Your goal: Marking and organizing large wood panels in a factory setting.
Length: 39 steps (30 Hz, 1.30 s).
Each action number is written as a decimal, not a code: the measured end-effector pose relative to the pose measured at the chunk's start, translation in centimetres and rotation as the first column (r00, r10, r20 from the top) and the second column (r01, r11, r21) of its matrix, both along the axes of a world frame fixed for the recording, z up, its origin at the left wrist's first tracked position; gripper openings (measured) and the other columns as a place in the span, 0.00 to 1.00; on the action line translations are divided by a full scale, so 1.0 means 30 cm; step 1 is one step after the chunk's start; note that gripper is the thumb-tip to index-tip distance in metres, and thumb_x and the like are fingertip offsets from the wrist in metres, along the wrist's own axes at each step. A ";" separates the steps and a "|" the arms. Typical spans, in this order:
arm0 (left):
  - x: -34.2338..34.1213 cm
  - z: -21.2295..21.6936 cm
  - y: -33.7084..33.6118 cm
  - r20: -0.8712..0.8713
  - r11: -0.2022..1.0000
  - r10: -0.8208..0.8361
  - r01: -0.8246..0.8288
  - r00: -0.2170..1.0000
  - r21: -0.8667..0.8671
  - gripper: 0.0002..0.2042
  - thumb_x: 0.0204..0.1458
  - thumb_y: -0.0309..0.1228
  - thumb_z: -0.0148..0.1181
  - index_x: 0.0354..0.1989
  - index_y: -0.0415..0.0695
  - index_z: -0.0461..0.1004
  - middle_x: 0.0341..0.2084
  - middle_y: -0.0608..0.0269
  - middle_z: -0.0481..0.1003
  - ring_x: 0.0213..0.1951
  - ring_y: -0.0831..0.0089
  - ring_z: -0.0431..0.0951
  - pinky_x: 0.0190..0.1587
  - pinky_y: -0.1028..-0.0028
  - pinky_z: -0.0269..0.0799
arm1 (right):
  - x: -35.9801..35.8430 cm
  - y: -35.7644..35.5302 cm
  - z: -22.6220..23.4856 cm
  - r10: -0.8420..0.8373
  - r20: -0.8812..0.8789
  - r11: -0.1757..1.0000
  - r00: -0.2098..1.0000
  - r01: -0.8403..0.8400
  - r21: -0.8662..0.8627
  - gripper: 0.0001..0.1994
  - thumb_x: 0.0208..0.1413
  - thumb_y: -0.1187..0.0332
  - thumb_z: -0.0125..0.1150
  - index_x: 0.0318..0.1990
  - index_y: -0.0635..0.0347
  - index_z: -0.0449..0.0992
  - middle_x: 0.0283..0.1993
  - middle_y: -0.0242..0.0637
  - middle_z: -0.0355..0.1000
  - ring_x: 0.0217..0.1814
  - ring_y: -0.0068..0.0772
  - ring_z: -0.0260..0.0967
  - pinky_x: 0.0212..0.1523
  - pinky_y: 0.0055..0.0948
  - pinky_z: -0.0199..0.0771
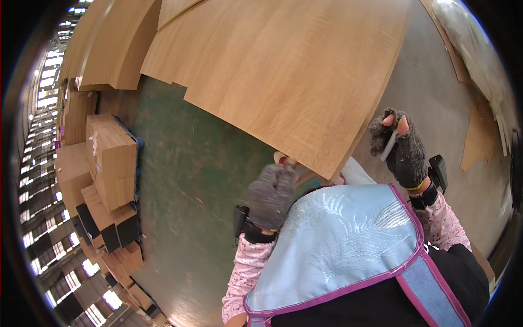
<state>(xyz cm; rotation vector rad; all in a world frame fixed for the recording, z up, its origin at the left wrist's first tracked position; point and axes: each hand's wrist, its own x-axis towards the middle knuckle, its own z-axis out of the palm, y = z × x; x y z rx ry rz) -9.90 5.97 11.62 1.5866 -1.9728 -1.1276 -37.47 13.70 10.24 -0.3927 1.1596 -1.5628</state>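
Observation:
A large wood-grain panel [289,71] lies in front of me, with a notch cut in its left edge. My left hand [271,193], in a grey knit fingerless glove, is closed at the panel's near edge. Beside its fingertips shows a small red and pale object [280,158], mostly hidden, so its kind is unclear. To the right of the panel, my right hand [402,147] is raised in a matching glove. Its fingers are curled around a slim white stick [389,145], which points down to the left.
Stacks of wood-grain boards [111,163] stand along the left, some on a blue pallet. More tall panels [117,43] are at the far left. Clear plastic sheeting [479,60] and a brown sheet piece [479,136] lie on the right. My light blue apron [338,234] touches the panel's near corner.

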 end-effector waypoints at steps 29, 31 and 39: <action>0.024 -0.012 -0.068 -0.047 0.973 0.170 -0.160 0.984 0.164 0.10 0.62 0.36 0.56 0.39 0.41 0.75 0.16 0.72 0.69 0.17 0.85 0.65 0.19 0.80 0.60 | 0.039 0.033 -0.048 0.004 0.031 1.000 1.000 -0.004 0.003 0.21 0.67 0.49 0.46 0.43 0.60 0.70 0.36 0.39 0.73 0.33 0.27 0.71 0.34 0.27 0.74; 0.020 -0.002 -0.059 -0.022 0.981 0.146 -0.142 0.989 0.130 0.10 0.63 0.35 0.56 0.40 0.40 0.75 0.16 0.72 0.69 0.18 0.85 0.66 0.20 0.80 0.61 | 0.042 0.027 -0.037 -0.001 0.028 1.000 1.000 0.001 0.021 0.21 0.67 0.49 0.46 0.43 0.60 0.69 0.36 0.40 0.73 0.33 0.28 0.71 0.34 0.28 0.74; 0.040 -0.004 -0.057 0.122 0.934 -0.141 0.173 0.982 -0.314 0.17 0.64 0.29 0.49 0.60 0.39 0.67 0.41 0.53 0.77 0.36 0.70 0.77 0.40 0.70 0.74 | 0.051 0.015 -0.029 0.007 0.005 0.999 1.000 -0.007 0.033 0.20 0.68 0.48 0.45 0.43 0.59 0.69 0.36 0.40 0.74 0.33 0.28 0.71 0.34 0.27 0.74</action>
